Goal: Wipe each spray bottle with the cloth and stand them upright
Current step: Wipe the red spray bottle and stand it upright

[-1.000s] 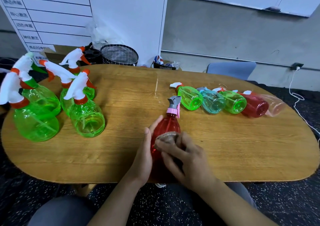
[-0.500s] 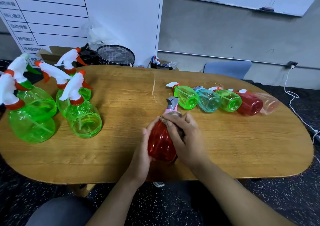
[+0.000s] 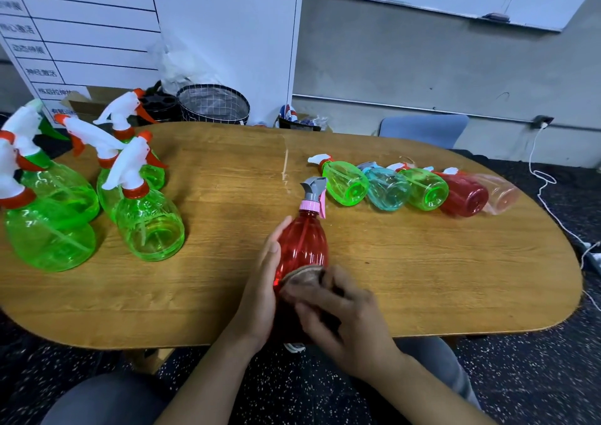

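Hands at near table edge: right hand [image 3: 344, 317] grips cloth [image 3: 304, 276] vs lower side of red bottle [image 3: 302, 245]; left hand [image 3: 265, 284] cups bottle's left side, fingers straight. Bottle upright on table [image 3: 211, 294], approx center. Farther right, 5 bottles lying in a row [image 3: 413, 185]. Far left, green bottles standing [image 3: 81, 203].
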`<state>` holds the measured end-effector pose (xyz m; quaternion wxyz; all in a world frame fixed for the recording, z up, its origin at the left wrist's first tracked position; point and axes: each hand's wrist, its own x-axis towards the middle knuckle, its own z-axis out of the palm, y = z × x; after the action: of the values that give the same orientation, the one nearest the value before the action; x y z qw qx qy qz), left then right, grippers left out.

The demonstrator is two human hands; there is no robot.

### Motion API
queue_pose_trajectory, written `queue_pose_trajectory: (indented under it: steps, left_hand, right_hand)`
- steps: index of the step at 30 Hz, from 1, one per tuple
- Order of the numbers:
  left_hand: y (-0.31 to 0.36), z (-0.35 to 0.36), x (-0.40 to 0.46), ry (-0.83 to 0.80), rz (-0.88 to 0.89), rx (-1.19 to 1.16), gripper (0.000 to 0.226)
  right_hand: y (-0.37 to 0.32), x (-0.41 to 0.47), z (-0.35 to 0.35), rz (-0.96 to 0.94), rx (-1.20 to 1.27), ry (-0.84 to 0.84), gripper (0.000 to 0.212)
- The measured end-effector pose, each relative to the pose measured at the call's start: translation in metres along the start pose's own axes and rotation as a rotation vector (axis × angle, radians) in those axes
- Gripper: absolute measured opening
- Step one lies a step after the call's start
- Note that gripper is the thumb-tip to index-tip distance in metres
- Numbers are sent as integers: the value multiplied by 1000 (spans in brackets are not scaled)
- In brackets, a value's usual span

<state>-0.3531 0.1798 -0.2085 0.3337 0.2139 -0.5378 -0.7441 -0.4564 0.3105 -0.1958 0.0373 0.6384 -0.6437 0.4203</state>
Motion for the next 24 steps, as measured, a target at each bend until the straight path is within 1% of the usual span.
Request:
queue_pose_trajectory:
  steps: [2, 4, 6, 8, 9, 11, 13, 15, 17, 20, 22, 24]
  left_hand:
    - [2, 0, -2, 5, 7, 55, 74]
    - [2, -1, -2, 3, -7, 48, 86]
    - [2, -1, -2, -28, 9, 57, 83]
    - [2, 0, -2, -46, 21, 45, 77]
    - [1, 0, -2, -49, 16, 33, 74]
    - [0, 0, -1, -41, 7, 9, 65]
    - [-3, -1, 0, -19, -5, -32, 57]
    - [-5, -3, 0, 2, -17, -66, 54]
    - [-5, -3, -1, 8, -20, -75, 55]
    - [-2, -1, -1, 1, -18, -64, 57]
    - [-2, -1, -1, -8, -18, -56, 57]
    - [-3, -1, -1, -6, -16, -59, 56]
  right_hand:
    - [-1, 8, -5, 202, 162, 141, 22]
    - [-1, 19, -8, 410, 373, 308, 21]
    - [0, 29, -8, 575, 609, 421, 25]
    - [-1, 34, -4, 667, 790, 431, 30]
    - [-1, 34, -2, 685, 832, 423, 33]
    - [-1, 32, 4, 693, 830, 402, 36]
    - [3, 29, 11, 676, 751, 369, 34]
    - [10, 24, 16, 640, 610, 313, 32]
    - [14, 22, 17, 627, 571, 268, 32]
    - [14, 33, 8, 599, 553, 303, 32]
    - [12, 47, -1, 541, 473, 339, 33]
    - [9, 62, -8, 509, 387, 333, 32]
